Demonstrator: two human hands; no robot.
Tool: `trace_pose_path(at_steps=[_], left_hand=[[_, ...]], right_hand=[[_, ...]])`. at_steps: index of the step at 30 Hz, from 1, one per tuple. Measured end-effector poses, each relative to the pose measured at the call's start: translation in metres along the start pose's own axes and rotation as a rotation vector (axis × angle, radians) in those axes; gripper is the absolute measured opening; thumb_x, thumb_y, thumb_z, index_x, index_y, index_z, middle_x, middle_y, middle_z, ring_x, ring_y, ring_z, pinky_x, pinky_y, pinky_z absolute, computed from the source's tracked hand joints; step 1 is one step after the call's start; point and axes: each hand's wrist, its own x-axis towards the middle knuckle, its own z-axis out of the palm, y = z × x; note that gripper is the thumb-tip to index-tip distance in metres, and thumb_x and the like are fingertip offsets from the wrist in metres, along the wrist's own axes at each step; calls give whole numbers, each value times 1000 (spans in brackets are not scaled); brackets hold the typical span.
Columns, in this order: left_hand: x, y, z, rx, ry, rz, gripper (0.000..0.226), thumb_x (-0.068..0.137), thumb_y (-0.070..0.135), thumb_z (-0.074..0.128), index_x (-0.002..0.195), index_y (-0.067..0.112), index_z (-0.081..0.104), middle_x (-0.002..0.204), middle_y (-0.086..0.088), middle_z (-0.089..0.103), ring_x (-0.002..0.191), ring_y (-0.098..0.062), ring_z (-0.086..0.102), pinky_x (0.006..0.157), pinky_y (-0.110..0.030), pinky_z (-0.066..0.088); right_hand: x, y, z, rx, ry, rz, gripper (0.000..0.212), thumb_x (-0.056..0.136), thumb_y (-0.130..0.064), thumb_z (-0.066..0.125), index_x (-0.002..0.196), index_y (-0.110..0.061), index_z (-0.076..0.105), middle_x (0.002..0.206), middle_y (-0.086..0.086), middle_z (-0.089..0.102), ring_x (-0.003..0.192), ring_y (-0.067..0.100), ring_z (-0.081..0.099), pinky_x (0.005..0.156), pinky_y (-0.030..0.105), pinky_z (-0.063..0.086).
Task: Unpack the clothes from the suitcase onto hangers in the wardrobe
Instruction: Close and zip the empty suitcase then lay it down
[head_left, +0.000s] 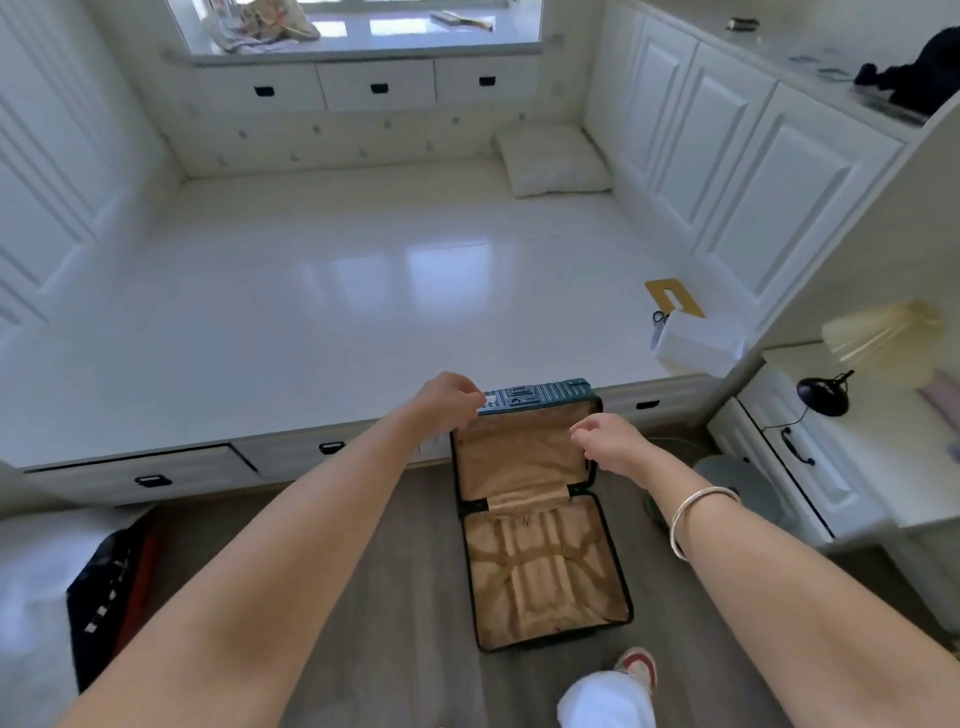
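A dark teal suitcase (540, 519) lies open on the wooden floor, its tan lining bare and no clothes inside. Its lid (524, 452) stands upright against the white platform. My left hand (449, 397) grips the lid's top left edge. My right hand (605, 441) is at the lid's right edge with fingers curled; whether it holds the rim is hard to tell. A pile of dark and red clothes (114, 587) lies at the lower left on something white.
A white raised platform (337, 291) with drawers fills the middle, with a pillow (550, 158), a white box (698, 345) and scissors (658, 327) on it. White cabinet doors (727, 156) line the right. A desk with a lamp (852, 364) stands right. My foot (636, 667) is near the suitcase.
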Motion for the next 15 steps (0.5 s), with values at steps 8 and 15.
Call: trace_pose_path(at_steps=[8, 15], left_hand=[[94, 17, 39, -323, 174, -212, 27, 97, 18, 44, 115, 8, 62, 107, -11, 63, 90, -22, 58, 78, -31, 49], [179, 8, 96, -339, 228, -332, 27, 96, 21, 47, 114, 9, 63, 90, -2, 62, 88, -19, 57, 87, -32, 47]], right_hand=[[122, 29, -57, -132, -115, -69, 34, 94, -23, 47, 124, -12, 57, 124, 6, 61, 114, 21, 55, 90, 26, 40], [227, 67, -68, -112, -193, -7, 35, 92, -20, 46, 122, -9, 59, 121, 8, 61, 113, 26, 59, 101, 43, 46]])
